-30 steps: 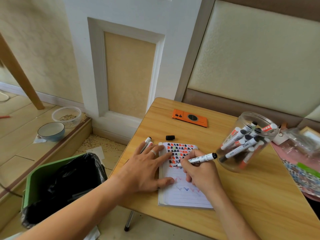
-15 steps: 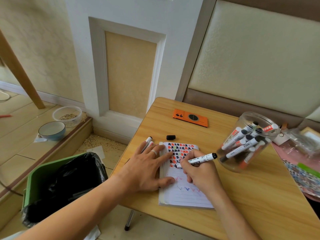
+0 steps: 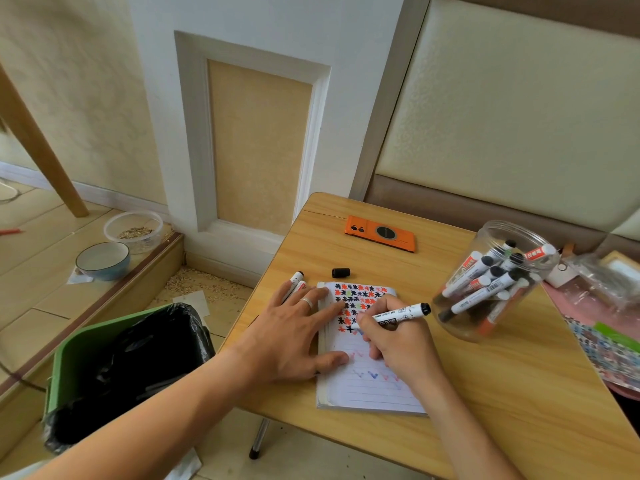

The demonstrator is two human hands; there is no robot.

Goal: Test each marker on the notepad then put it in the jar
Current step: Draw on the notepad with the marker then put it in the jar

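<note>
L hand fingers spread, pinning notepad steady; R hand pinches marker, tip just past fingertips, marking

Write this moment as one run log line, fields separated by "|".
step: testing marker | right hand: grips marker, tip on notepad | left hand: flat, presses notepad | jar: holds markers

Both forearms are bare, no sleeves showing; the left hand wears a plain silver ring.
</note>
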